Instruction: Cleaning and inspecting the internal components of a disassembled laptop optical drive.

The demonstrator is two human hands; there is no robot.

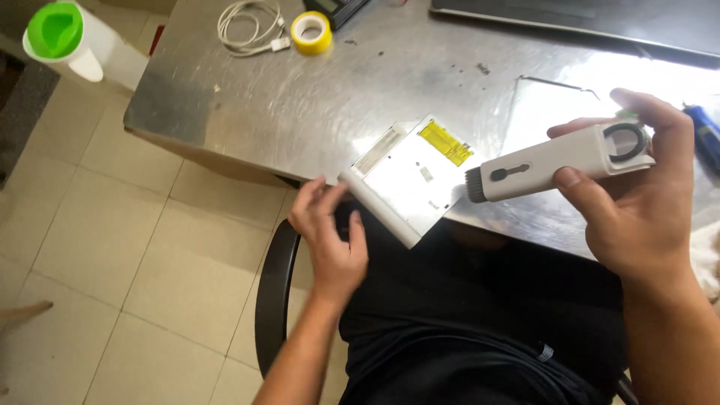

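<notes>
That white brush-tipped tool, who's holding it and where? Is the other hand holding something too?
The right hand grips the white plastic cleaning tool with a dark bristle tip at its rear end. The left hand touches a corner of the flat silver metal drive.

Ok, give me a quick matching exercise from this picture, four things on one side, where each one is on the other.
Things:
1. tape roll
2. white cable
3. cleaning brush
4. flat drive

Places:
A. held in right hand
B. overhanging table edge, at left hand
C. coiled at the far edge
D. just right of the cable

Pairs: 1-D, 2-C, 3-A, 4-B
</notes>
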